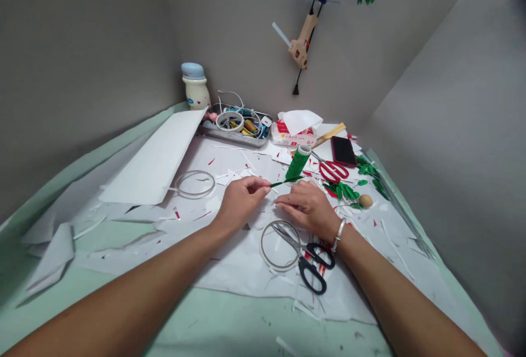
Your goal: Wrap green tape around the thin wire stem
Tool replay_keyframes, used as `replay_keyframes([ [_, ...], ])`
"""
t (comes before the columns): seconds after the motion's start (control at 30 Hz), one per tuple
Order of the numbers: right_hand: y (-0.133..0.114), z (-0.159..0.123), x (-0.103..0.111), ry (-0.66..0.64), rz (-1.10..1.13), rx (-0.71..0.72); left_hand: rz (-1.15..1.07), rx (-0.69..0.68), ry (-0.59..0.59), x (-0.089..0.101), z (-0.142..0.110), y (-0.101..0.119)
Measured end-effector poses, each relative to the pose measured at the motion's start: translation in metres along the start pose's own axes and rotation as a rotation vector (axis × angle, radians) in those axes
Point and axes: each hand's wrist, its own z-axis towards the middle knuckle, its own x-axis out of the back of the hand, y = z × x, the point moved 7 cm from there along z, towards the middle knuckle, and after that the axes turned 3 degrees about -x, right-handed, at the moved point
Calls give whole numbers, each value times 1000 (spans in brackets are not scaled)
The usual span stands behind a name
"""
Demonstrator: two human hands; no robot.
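Note:
My left hand (240, 200) is closed in a pinch on the end of a thin green strip (283, 182) that runs right toward a green tape roll (298, 162). My right hand (306, 206), with a silver bracelet on its wrist, rests on the white paper just right of it. Its fingers are curled and pressed together near the strip's lower end; what they hold is too small to make out. Black-handled scissors (308, 258) and a clear tape ring (280, 244) lie just below my right hand.
Red-handled scissors (333, 171), a dark phone (343, 151), green leaf pieces (345, 190) and a small wooden ball (365, 200) lie at right. A metal tray (211, 129) of odds, a tissue pack (293, 135) and a bottle (195, 87) stand behind. A glue gun (302, 41) hangs on the wall.

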Motion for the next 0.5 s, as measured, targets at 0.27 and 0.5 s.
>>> replay_keyframes([
  [0.27, 9, 0, 19, 102, 23, -30, 410, -290, -129, -13, -9, 14],
  [0.5, 27, 0, 18, 161, 278, -151, 2, -191, -330, -28, -11, 11],
])
